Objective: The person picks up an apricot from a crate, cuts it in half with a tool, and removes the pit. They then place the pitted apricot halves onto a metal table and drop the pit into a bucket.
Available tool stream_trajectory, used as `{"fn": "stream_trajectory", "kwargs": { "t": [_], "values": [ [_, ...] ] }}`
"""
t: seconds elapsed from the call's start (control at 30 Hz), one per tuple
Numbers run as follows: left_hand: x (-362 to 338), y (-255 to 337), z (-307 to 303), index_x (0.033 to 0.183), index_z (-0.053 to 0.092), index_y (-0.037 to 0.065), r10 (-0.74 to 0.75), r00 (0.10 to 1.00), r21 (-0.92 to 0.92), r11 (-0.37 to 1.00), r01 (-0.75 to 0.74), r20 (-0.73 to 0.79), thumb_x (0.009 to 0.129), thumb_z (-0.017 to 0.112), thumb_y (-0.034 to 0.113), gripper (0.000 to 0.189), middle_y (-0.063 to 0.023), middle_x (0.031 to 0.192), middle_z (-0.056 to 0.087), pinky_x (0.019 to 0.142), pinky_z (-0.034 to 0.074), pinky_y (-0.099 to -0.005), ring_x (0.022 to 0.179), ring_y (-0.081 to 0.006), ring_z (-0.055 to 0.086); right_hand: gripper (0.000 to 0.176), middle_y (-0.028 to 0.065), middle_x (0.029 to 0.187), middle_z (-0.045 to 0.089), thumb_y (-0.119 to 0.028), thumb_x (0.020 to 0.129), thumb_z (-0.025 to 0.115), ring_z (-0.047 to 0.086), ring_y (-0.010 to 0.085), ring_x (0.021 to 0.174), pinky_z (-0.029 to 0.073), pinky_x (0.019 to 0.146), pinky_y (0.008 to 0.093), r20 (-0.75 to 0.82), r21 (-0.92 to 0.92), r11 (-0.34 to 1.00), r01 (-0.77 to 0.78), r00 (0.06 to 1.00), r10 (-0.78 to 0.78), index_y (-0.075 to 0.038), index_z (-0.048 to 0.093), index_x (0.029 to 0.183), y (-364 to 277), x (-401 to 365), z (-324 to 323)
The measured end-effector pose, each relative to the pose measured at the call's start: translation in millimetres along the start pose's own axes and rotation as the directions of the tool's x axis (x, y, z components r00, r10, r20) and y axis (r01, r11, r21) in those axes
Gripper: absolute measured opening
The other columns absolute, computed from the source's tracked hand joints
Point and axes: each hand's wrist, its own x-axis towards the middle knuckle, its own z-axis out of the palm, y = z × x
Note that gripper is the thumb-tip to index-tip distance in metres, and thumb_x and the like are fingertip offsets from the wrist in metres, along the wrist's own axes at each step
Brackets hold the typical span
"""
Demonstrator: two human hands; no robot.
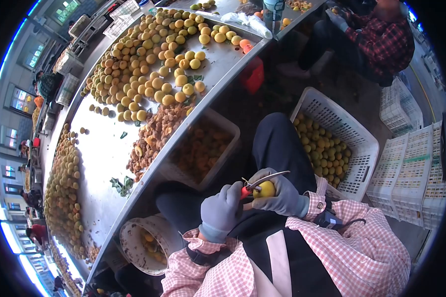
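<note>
Gripped the red-handled knife (245,191) in the closed left hand (221,210)! Pinched the yellow-green fruit (266,189) in the right hand (284,194), right by the blade (276,175), over the lap (255,223), off the surface's (100,190) near edge.

Looks forward and steeply down from the head, wide and round-edged, close above the lap (255,222), taking in the metal table (101,166) to the left and windows (22,100) far beyond.
</note>
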Motion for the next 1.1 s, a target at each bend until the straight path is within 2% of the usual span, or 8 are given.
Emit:
{"fn": "stream_trajectory", "kwargs": {
  "t": [0.13,0.23,0.3,0.37,0.43,0.57,1.0,1.1],
  "values": [
    [-2.3,-0.3,-8.5,0.108,0.055,0.010,0.004,0.999,0.000,1.000,-0.004,0.039,0.071,0.074,0.020,0.043,-0.0069,0.086,0.063,0.049,0.045,-0.0348,0.061,-0.0288,0.062,0.039,0.0045,0.108,0.054,-0.010,0.077,0.078,0.053,0.0125,0.099,0.044,0.088,0.0265,-0.001,-0.083,0.996,0.043,0.999,-0.043,-0.005,0.056,0.109,-7.2,-3.3,1.3],
    [-11.1,-7.7,-15.6,0.107,0.056,0.009,-0.052,0.980,0.053,0.998,0.043,0.191,0.072,0.075,0.019,0.041,-0.0090,0.086,0.064,0.052,0.048,-0.0352,0.065,-0.0305,0.064,0.038,0.0046,0.109,0.054,-0.005,0.077,0.076,0.053,0.0118,0.097,0.043,0.087,0.0264,-0.171,0.248,0.969,0.013,0.985,0.030,-0.006,0.056,0.110,-11.5,-4.2,-0.3],
    [-24.3,-19.1,-12.7,0.104,0.057,0.007,-0.103,0.995,-0.153,0.983,0.105,0.018,0.072,0.075,0.015,0.037,-0.0124,0.086,0.066,0.058,0.051,-0.0344,0.069,-0.0312,0.066,0.037,0.0036,0.109,0.054,-0.001,0.078,0.073,0.055,0.0110,0.098,0.044,0.088,0.0260,-0.064,-0.144,0.937,0.318,0.942,-0.330,-0.008,0.055,0.109,-6.8,-1.0,-8.4],
    [-27.4,-19.9,-14.0,0.098,0.056,0.004,-0.316,0.946,-0.251,0.924,0.289,-0.072,0.082,0.067,0.007,0.019,-0.0145,0.082,0.066,0.061,0.051,-0.0313,0.071,-0.0279,0.068,0.035,0.0029,0.108,0.053,0.000,0.079,0.072,0.056,0.0106,0.099,0.044,0.089,0.0245,0.014,-0.204,0.924,0.325,0.944,-0.329,-0.009,0.055,0.109,-5.5,-0.7,-8.3],
    [-21.3,-18.7,-18.0,0.098,0.056,0.004,-0.397,0.913,-0.358,0.869,0.341,-0.094,0.086,0.064,0.007,0.015,-0.0120,0.077,0.065,0.061,0.050,-0.0287,0.067,-0.0221,0.067,0.035,0.0031,0.110,0.053,0.000,0.079,0.071,0.057,0.0111,0.100,0.046,0.088,0.0237,0.013,0.117,0.985,-0.124,0.992,0.124,-0.009,0.056,0.109,-4.2,4.3,-8.9],
    [-24.9,-16.0,-9.3,0.099,0.057,0.006,-0.395,0.912,-0.383,0.863,0.330,-0.105,0.082,0.068,0.010,0.020,-0.0161,0.074,0.062,0.054,0.048,-0.0354,0.065,-0.0349,0.064,0.023,0.0048,0.100,0.059,-0.013,0.085,0.067,0.061,0.0145,0.088,0.051,0.071,0.0271,0.047,0.487,0.783,-0.386,0.907,0.418,-0.008,0.057,0.104,-14.4,11.2,-15.1],
    [-23.5,-12.3,-0.5,0.099,0.057,0.005,-0.368,0.930,-0.458,0.825,0.332,0.011,0.084,0.066,0.009,0.019,-0.0138,0.076,0.063,0.061,0.048,-0.0312,0.066,-0.0267,0.064,0.020,0.0072,0.100,0.060,-0.019,0.087,0.067,0.061,0.0170,0.092,0.052,0.070,0.0295,0.023,0.423,0.784,-0.454,0.870,0.492,-0.007,0.057,0.099,-5.1,22.1,-20.2],
    [-23.8,-14.6,1.8,0.099,0.057,0.005,-0.407,0.913,-0.471,0.805,0.360,0.004,0.083,0.066,0.009,0.019,-0.0141,0.077,0.062,0.062,0.048,-0.0311,0.067,-0.0274,0.063,0.029,0.0075,0.108,0.060,-0.024,0.087,0.067,0.061,0.0180,0.100,0.054,0.076,0.0309,0.038,0.432,0.844,-0.318,0.941,0.336,-0.006,0.057,0.107,13.9,28.2,-40.9]
  ]
}}
